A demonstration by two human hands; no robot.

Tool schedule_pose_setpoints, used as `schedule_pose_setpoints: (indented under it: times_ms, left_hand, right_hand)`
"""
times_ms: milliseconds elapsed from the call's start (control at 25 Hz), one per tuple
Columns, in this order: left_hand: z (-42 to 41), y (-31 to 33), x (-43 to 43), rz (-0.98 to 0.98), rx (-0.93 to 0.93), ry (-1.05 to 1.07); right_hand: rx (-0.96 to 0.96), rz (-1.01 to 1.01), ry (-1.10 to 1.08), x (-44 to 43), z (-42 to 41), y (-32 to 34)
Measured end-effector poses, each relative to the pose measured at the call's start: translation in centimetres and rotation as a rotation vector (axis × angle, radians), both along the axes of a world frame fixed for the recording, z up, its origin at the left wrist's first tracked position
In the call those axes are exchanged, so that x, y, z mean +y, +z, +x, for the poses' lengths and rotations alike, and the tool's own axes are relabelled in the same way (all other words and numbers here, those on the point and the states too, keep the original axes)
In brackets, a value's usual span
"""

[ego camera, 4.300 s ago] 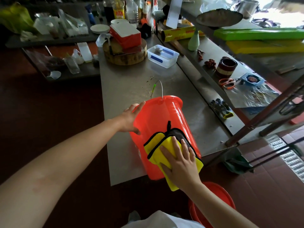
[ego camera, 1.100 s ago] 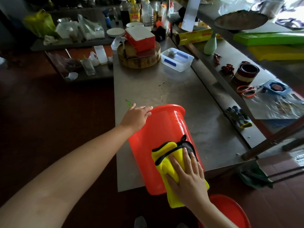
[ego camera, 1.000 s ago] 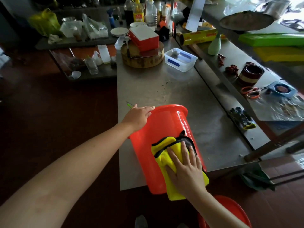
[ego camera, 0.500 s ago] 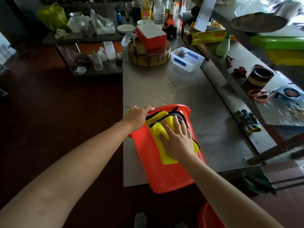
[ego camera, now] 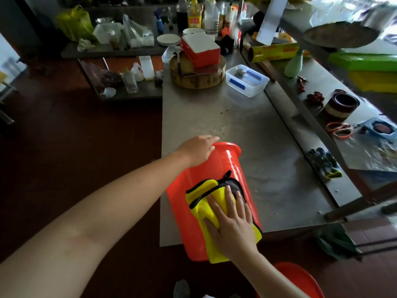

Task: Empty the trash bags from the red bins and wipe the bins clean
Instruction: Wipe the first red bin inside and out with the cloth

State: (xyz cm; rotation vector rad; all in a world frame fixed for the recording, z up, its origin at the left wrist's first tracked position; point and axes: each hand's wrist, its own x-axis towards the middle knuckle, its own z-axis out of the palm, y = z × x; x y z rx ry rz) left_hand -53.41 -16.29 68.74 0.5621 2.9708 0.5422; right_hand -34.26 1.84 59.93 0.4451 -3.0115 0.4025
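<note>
Dark red-brown tiled floor (ego camera: pixel 64 136) fills the left side, and at its far end a low dark side table (ego camera: pixel 120 53) carries a yellow-green plastic bag (ego camera: pixel 74 23) and clear bags. The left hand (ego camera: pixel 196 148) lies over the rim end of the red plastic bin (ego camera: pixel 182 201), its fingers loosely extended and close together on the plastic. The bin lies on its side at the near left corner of the long stainless steel table (ego camera: pixel 268 147), mouth pointing away and base overhanging the near edge. A folded yellow cloth with black trim (ego camera: pixel 202 203) sits on the bin's upper wall, and the right hand (ego camera: pixel 233 220) presses it flat with straight, slightly spread fingers. Farther back on the scuffed steel, a round wooden chopping block (ego camera: pixel 197 78) bears a red box with a white lid (ego camera: pixel 200 49), and just to the right stands a clear plastic container with blue clips (ego camera: pixel 247 80). Along the right runs a steel shelf (ego camera: pixel 318 82) with a dark striped cup (ego camera: pixel 340 106), orange-handled scissors (ego camera: pixel 339 130) and what look like dark gloves with yellow cuffs (ego camera: pixel 324 163). A second red bin's rim (ego camera: pixel 300 278) shows on the floor at the lower right.
</note>
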Motion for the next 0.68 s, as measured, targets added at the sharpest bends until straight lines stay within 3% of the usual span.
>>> schedule_pose_setpoints:
  times_ms: [120, 240, 560, 680]
  left_hand:
    - [-1.3, -0.6, 2.6, -0.044, -0.028, -0.023]
    - [-2.1, -1.0, 3.1, -0.046, -0.035, 0.086]
    - [-0.8, -0.6, -0.2, 0.360, -0.170, 0.144]
    - [-0.8, -1.0, -1.8, 0.334, -0.238, 0.086]
  right_hand:
    - [0.003, -0.002, -0.008, -0.5, 0.5, 0.0]
    - [0.002, -0.014, -0.014, -0.3, 0.3, 0.1]
    - [-0.015, -0.012, -0.097, 0.2, -4.2, 1.2]
    - [-0.014, 0.036, -0.094, -0.6, -7.0, 2.1]
